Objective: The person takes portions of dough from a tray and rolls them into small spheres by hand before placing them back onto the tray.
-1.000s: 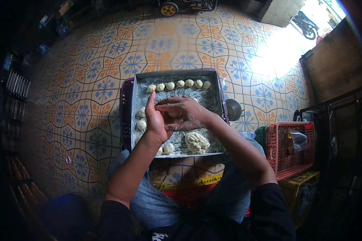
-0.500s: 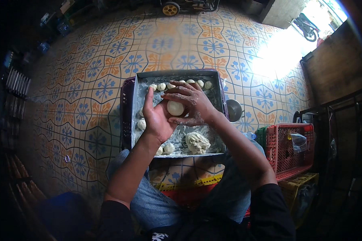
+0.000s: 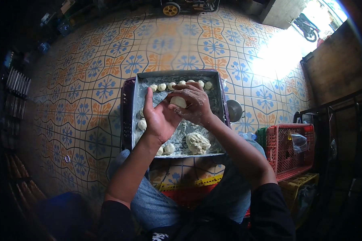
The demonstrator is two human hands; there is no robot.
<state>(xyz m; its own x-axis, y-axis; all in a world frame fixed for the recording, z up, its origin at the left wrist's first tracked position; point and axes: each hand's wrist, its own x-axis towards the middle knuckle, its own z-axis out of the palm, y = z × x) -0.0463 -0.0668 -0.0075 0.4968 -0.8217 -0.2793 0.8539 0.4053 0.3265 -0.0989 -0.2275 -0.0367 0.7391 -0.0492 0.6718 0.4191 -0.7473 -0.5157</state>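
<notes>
Dough ball [image 3: 178, 101] sits between the two hands, above the middle of the metal tray [image 3: 217, 86]. It is pale cream, smooth and rounded, with only its upper side showing; the rest is hidden by fingers. The right hand [image 3: 191, 103] curls over it from the tray's far side, fingers dusted white with flour and bent around the ball, so that grip is closed on the dough. The left hand [image 3: 159, 118] stands edge-up beside it, palm turned toward the ball, fingers straight and together, thumb spread; its palm appears to press against the ball's side, though the exact contact is hidden.

Along the tray's far edge runs a row of small dough balls [image 3: 161, 86], each round and pale like the one in hand. More small balls [image 3: 142, 124] lie along the tray's left side, and a couple near its close edge. A larger, rough lump of dough [image 3: 197, 143] rests near the tray's close edge, on a floury floor of the tray. The tray lies on a purple crate [image 3: 127, 105] over patterned tiles [image 3: 88, 88]. Just right of the tray stands a small metal bowl [image 3: 234, 111], and farther right a red crate [image 3: 289, 150].
</notes>
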